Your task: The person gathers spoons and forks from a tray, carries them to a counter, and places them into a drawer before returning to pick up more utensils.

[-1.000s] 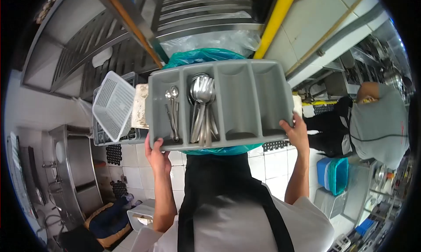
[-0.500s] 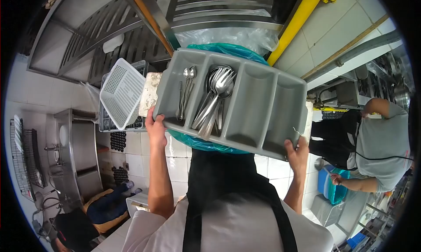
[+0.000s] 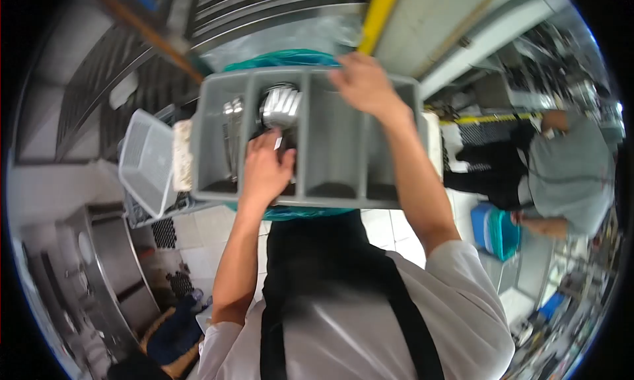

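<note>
A grey cutlery tray (image 3: 333,135) with long compartments lies level in front of me. My left hand (image 3: 264,172) reaches into its second compartment, with fingers and thumb curled around the handles of the forks and spoons (image 3: 281,106); the hand hides most of those handles. In the leftmost compartment is a bunch of small spoons (image 3: 231,132). My right hand (image 3: 363,86) is over the far rim, above the third compartment, its fingers smeared by motion. No cutlery shows in the two right compartments.
Green bag plastic (image 3: 284,58) shows beneath the tray. A white perforated basket (image 3: 148,165) stands at the left. Beyond are a slatted metal rack (image 3: 264,13) and a yellow pipe (image 3: 381,13). A co-worker (image 3: 568,162) stands at the right by a blue bin (image 3: 485,225).
Both hands have left the tray's near corners. My left hand moved onto the forks and spoons, my right hand to the far rim. The tray now sits straighter and further left in view.
</note>
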`<state>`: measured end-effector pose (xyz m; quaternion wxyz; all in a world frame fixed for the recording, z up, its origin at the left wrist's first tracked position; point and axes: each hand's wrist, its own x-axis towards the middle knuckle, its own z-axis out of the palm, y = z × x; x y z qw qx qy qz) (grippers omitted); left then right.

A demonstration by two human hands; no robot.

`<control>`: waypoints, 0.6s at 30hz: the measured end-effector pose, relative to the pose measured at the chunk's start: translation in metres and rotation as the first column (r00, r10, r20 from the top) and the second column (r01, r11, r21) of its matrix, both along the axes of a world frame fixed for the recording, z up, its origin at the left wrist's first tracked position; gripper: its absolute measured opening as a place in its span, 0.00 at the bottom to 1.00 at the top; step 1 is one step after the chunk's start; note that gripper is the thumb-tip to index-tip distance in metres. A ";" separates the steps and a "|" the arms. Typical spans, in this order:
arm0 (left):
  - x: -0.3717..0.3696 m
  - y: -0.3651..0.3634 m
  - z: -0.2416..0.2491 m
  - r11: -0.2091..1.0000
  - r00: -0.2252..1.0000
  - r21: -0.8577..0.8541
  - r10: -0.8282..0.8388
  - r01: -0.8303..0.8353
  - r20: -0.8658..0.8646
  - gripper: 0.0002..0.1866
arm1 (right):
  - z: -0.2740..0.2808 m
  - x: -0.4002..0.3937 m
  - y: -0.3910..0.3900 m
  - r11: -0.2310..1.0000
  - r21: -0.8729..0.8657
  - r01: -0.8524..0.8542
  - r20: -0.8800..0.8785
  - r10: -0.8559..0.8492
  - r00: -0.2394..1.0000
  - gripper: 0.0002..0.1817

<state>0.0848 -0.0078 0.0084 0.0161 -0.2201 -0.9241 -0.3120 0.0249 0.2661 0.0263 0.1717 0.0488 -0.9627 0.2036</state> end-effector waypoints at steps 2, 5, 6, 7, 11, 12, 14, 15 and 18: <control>-0.003 0.003 -0.002 0.999 0.996 0.027 0.030 -0.033 0.084 0.27 | -0.015 -0.018 -0.027 0.997 0.049 0.067 0.254 -0.077 0.964 0.35; -0.004 0.003 -0.003 0.991 0.984 0.087 0.083 -0.098 0.157 0.24 | -0.017 -0.018 -0.063 0.958 0.151 0.245 0.260 -0.277 0.925 0.35; -0.004 0.003 -0.002 0.988 0.985 0.112 0.085 -0.103 0.153 0.23 | -0.019 -0.019 -0.063 0.949 0.158 0.273 0.226 -0.303 0.926 0.34; -0.004 0.004 -0.002 0.985 0.984 0.133 0.092 -0.112 0.151 0.22 | -0.020 -0.021 -0.060 0.952 0.144 0.270 0.207 -0.296 0.932 0.34; -0.006 0.006 -0.002 0.979 0.980 0.148 0.116 -0.140 0.162 0.18 | -0.022 -0.020 -0.060 0.959 0.090 0.269 0.199 -0.282 0.939 0.32; -0.006 0.006 -0.003 0.973 0.969 0.160 0.133 -0.168 0.208 0.17 | -0.021 -0.020 -0.059 0.960 0.083 0.268 0.207 -0.280 0.937 0.32; -0.006 0.004 -0.010 0.954 0.934 0.165 0.192 -0.250 0.301 0.15 | -0.025 -0.021 -0.057 0.952 0.097 0.292 0.171 -0.304 0.937 0.31; -0.006 0.004 -0.014 0.950 0.955 0.206 0.185 -0.234 0.230 0.14 | -0.027 -0.023 -0.059 0.953 0.089 0.290 0.152 -0.301 0.941 0.31; -0.007 0.006 -0.015 0.948 0.971 0.222 0.204 -0.227 0.124 0.14 | -0.022 -0.022 -0.059 0.964 0.041 0.262 0.151 -0.265 0.952 0.30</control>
